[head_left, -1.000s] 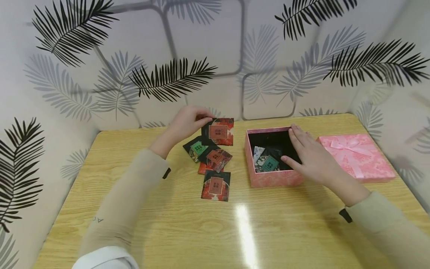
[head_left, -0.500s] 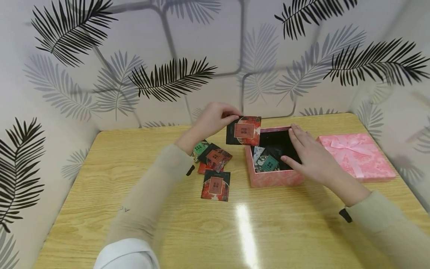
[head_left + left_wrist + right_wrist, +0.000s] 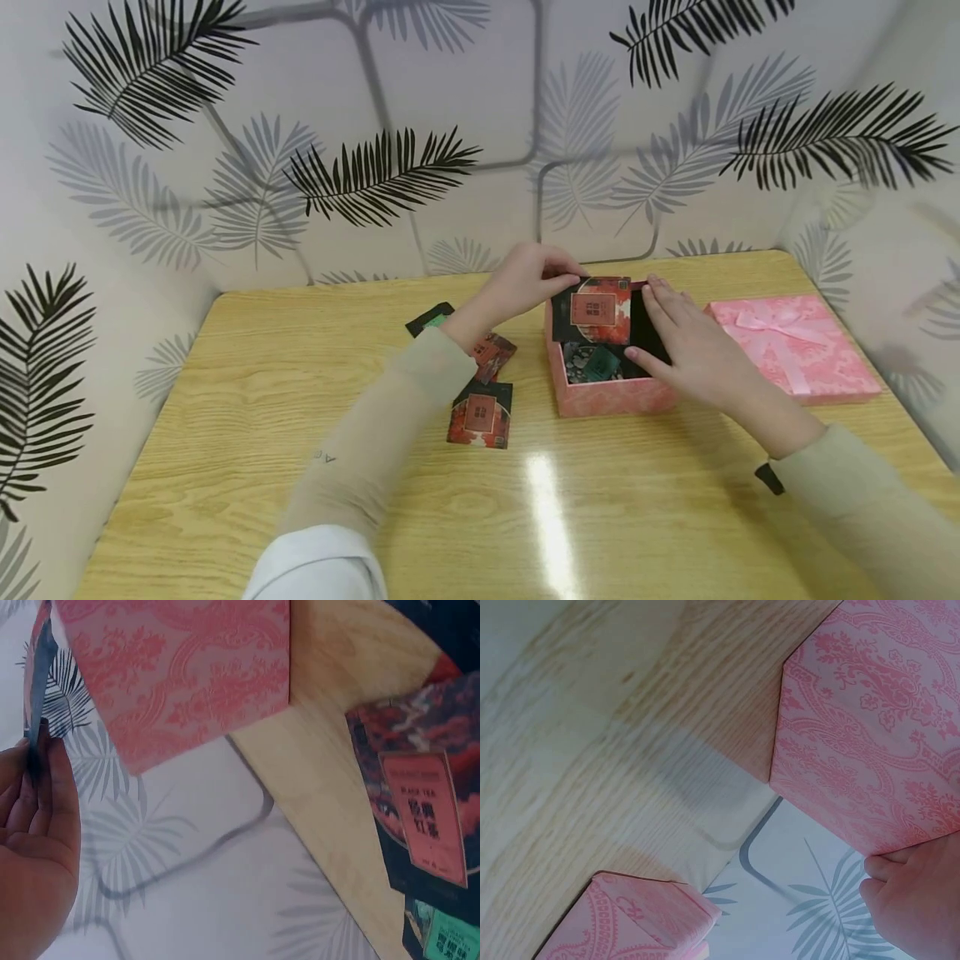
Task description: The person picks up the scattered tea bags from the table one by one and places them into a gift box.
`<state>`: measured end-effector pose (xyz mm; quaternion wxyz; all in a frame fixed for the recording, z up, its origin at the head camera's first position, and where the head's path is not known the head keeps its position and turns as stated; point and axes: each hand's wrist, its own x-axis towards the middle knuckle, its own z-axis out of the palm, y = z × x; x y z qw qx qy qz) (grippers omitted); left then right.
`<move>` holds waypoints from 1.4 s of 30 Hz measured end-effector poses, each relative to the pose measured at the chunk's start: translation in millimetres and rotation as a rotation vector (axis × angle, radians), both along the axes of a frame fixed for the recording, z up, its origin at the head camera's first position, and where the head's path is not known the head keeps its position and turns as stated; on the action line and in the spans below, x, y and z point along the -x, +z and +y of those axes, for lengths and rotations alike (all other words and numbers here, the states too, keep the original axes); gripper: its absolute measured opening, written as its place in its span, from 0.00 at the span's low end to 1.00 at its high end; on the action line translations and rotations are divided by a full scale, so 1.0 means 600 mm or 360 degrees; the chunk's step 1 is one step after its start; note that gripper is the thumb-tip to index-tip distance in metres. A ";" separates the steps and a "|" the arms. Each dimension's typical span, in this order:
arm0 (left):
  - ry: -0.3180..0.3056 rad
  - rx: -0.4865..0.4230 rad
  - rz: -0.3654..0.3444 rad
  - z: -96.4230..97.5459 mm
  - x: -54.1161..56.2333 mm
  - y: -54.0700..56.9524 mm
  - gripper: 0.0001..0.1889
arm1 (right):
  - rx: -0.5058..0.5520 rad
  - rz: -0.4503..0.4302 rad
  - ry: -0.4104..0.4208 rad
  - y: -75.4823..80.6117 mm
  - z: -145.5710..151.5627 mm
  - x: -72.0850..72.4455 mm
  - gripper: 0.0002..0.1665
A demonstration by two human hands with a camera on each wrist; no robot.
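Leaf-patterned wall (image 3: 465, 92) behind a wood-grain table (image 3: 300, 375). Centre-right of the head frame, the left hand (image 3: 523, 282) pinches 1 red-and-black sachet (image 3: 594, 310) near its upper-left corner; it extends right of and below those fingers, longer side left to right, overlapping the mouth of the pink box (image 3: 615, 400). The right hand (image 3: 690, 354), fingers extended, rests against the box's right side. Left wrist view: 1 loose sachet (image 3: 424, 817) reads "BLACK TEA"; fine print blurred.

The yellowish wood-grain table (image 3: 645, 508) bears an open pink box (image 3: 611, 398) toward its far edge, a bow-topped pink lid (image 3: 832, 358) by its far right corner, and, well in from its left edge, overlapping packets (image 3: 491, 354), a red-and-black packet (image 3: 480, 414) closest to the near edge.
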<state>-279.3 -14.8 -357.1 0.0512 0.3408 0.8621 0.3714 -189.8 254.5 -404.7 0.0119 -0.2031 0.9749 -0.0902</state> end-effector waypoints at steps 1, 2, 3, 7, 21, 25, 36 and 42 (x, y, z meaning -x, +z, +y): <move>-0.0006 0.0008 -0.0004 0.004 0.000 -0.004 0.11 | 0.0001 0.0002 0.0004 -0.001 0.000 0.000 0.57; -0.0009 0.0012 -0.0012 0.008 -0.001 -0.007 0.11 | 0.0001 0.0004 0.0007 -0.001 0.000 0.001 0.57; -0.0008 0.0016 -0.0019 0.011 -0.002 -0.010 0.11 | 0.0005 0.0009 0.0007 -0.002 0.000 0.001 0.57; 0.0010 0.0019 -0.0046 0.024 -0.004 -0.018 0.11 | 0.0010 0.0019 0.0004 -0.001 0.000 0.000 0.58; -0.0127 0.0329 0.0048 0.054 0.000 -0.041 0.10 | 0.0002 0.0002 0.0005 0.001 -0.003 -0.001 0.58; -0.0110 0.0429 0.0055 0.058 0.000 -0.044 0.10 | 0.0009 -0.0008 -0.0003 0.003 -0.003 -0.001 0.58; -0.0246 0.0655 0.0235 0.063 -0.001 -0.041 0.10 | 0.0038 0.0027 -0.0008 0.000 -0.002 0.001 0.58; -0.0212 0.0651 0.0214 0.058 0.000 -0.041 0.12 | 0.0022 0.0019 0.0002 0.002 -0.002 0.000 0.58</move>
